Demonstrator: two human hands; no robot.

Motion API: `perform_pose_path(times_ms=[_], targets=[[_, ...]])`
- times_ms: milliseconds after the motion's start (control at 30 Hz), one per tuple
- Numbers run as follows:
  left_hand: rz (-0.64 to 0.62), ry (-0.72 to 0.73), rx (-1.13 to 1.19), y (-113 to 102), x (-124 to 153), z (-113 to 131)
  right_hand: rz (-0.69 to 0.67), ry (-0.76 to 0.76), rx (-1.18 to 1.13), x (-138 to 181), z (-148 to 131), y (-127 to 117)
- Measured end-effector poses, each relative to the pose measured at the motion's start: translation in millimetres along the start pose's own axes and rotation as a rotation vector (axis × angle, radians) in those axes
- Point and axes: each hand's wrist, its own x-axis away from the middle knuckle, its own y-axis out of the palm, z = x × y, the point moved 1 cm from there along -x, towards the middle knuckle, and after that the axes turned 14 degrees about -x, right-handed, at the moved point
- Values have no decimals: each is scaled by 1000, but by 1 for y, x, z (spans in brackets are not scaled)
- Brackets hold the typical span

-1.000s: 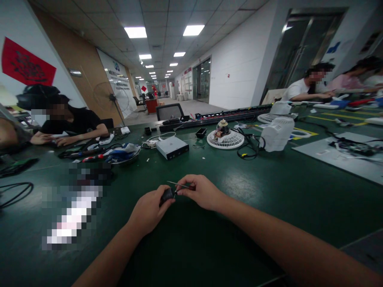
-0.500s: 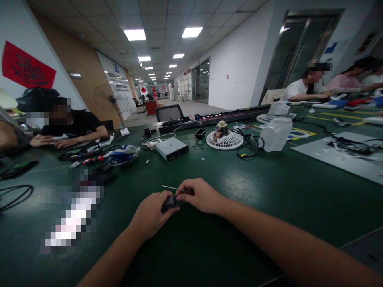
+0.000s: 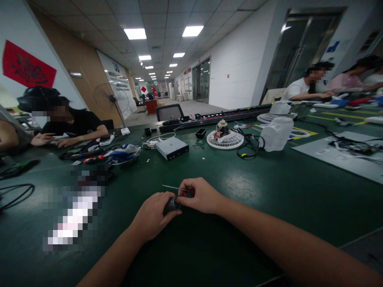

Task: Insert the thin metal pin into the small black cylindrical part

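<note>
My left hand [image 3: 154, 213] is wrapped round a short dark cylindrical part [image 3: 172, 204], its open round end turned toward the right. Close against that end is my right hand [image 3: 199, 195], closed with a thin screwdriver [image 3: 173, 187] held in it. The metal shaft points left above the cylinder, and the handle is mostly hidden in the palm. Thumb and fingertip of the right hand touch the cylinder's rim; whether they pinch something small there I cannot tell. Both hands are just over the green tabletop [image 3: 209, 239].
Ahead lie a silver optical drive [image 3: 172, 148], a small black tray [image 3: 200, 132], a white fan grille with motor [image 3: 225, 139] and a white plastic housing [image 3: 277, 134] with black cable. Left are tools and a blue cloth [image 3: 124, 153]. A grey board [image 3: 344, 159] lies right. People sit on both sides.
The cylinder has turned slightly, so more of its open end shows. My right fingers have shifted a little at its rim, and less of the screwdriver's handle is visible.
</note>
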Motion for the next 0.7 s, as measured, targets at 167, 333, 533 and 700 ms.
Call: perform_pose_path(times_ms=[167, 333, 533, 700], targets=[[19, 39, -1, 2, -1, 1, -96, 38, -105, 0, 6, 2], [-8, 42, 4, 1, -3, 2, -182, 80, -236, 0, 5, 2], [-3, 36, -26, 3, -1, -2, -167, 138, -231, -1, 12, 4], [-47, 67, -59, 2, -2, 0, -203, 98, -171, 0, 11, 3]])
